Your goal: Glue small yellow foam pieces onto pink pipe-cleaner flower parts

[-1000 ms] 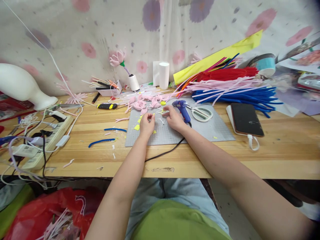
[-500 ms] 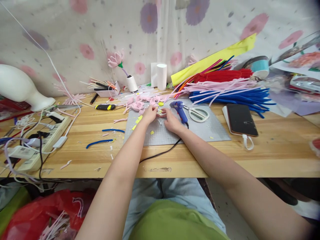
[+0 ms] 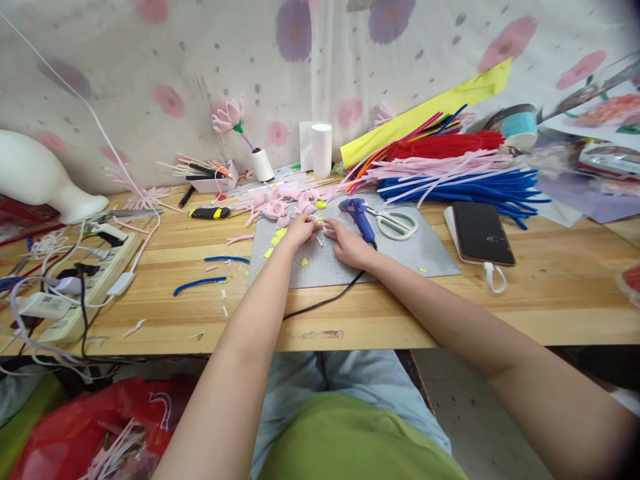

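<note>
Workbench of planked wood [image 3: 185, 307], head view: on a flat grey cutting mat [image 3: 425, 257], the left hand [image 3: 301, 230] curls its fingers at tiny pieces; whether it pinches one cannot be told. The right hand [image 3: 349, 243] faces it, fingers slightly bent; its grip cannot be told either. Thin white snippets [image 3: 321, 241] lie on the mat between the hands, with fuzzy pink petal shapes [image 3: 275, 209] just beyond and square-cut yellow scraps [image 3: 269, 253] beside the left forearm. A smooth purple glue gun [image 3: 360, 217] lies near the right hand, beside loop-handled scissors [image 3: 387, 217]. Behind are plush stems: blue [image 3: 460, 191], pink [image 3: 435, 168] and red [image 3: 445, 145].

Containers: a pale box [image 3: 217, 183] holds slender sticks; a white holder [image 3: 261, 165] bears an upright pink flower [image 3: 230, 118]; a crinkled red bag [image 3: 65, 427] contains pale strips. Print on a white charger [image 3: 49, 304] is too small to read.
</note>
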`<state>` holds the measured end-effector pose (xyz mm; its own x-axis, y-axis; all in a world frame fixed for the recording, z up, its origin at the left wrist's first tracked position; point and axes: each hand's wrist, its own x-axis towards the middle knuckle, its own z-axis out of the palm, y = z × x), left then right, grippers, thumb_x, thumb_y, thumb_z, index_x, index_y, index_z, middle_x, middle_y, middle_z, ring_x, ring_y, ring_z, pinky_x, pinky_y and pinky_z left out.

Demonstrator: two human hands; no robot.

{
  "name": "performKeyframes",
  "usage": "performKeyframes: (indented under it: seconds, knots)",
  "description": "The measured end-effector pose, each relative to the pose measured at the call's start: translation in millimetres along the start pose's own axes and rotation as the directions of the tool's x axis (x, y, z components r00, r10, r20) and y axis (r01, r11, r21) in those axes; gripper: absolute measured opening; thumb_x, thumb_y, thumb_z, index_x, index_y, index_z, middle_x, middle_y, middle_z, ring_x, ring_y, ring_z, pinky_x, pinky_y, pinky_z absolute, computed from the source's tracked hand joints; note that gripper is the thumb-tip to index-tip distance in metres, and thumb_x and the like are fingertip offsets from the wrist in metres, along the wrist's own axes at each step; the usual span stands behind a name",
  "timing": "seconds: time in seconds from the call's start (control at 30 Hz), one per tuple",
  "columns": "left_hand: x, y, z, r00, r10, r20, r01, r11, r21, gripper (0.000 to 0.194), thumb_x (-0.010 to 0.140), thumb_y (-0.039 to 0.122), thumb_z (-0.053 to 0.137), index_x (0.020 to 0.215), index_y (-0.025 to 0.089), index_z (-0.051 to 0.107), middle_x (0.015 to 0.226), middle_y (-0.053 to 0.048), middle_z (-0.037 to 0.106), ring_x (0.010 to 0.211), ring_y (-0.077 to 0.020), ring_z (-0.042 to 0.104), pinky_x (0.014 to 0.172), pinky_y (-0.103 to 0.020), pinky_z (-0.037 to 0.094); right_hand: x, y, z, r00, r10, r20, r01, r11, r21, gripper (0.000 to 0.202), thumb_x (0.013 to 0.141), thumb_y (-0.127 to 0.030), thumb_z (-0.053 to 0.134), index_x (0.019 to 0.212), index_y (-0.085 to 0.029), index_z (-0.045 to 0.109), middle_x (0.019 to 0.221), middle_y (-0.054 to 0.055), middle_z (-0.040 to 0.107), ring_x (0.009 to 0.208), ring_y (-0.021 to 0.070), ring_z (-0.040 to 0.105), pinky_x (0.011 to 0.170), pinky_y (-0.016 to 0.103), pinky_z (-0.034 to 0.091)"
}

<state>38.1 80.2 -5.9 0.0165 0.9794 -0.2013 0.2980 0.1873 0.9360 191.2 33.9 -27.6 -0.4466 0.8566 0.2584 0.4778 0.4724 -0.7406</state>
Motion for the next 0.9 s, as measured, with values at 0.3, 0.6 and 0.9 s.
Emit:
performKeyframes:
  seconds: [0.3, 0.6, 0.9]
  knots:
    - [-6, -6, 5.4, 0.993, 0.08, -0.089, -0.077, 0.997, 0.026, 0.012, 0.074, 0.016, 0.057, 0.065, 0.016, 0.048, 0.078, -0.004, 0.065, 0.084, -0.0168, 0.064, 0.06, -0.025, 0.05, -46, -2, -45, 0.999, 0.017, 0.041, -0.013, 0.995, -0.101, 0.062, 0.069, -0.003, 0.039, 0.129, -0.02, 0.037, 0.117, 0.012, 0.062, 0.094, 0.0193, 0.067, 0.087, 0.04, 0.05]
    - [-12, -11, 8.0, 0.984, 0.142, -0.106, -0.143, 0.99, -0.004, 0.007, 0.078, 0.018, 0.054, 0.072, 0.016, 0.051, 0.083, -0.006, 0.064, 0.084, -0.0172, 0.063, 0.056, -0.024, 0.048, -62, 20, -113, 0.923, 0.233, -0.306, -0.313, 0.918, -0.244, 0.021, 0.076, -0.024, 0.053, 0.095, -0.022, 0.063, 0.087, 0.006, 0.07, 0.077, 0.0205, 0.066, 0.071, 0.036, 0.05]
    - [-23, -8, -1.8, 0.955, 0.222, -0.198, -0.28, 0.893, -0.352, 0.017, 0.071, 0.024, 0.065, 0.069, 0.016, 0.051, 0.073, -0.001, 0.058, 0.081, -0.0159, 0.062, 0.055, -0.022, 0.047, -22, 34, -110, 0.844, 0.467, -0.263, -0.504, 0.523, -0.687, 0.045, 0.076, -0.041, 0.06, 0.107, -0.008, 0.059, 0.109, 0.021, 0.062, 0.102, 0.0301, 0.059, 0.081, 0.036, 0.045]
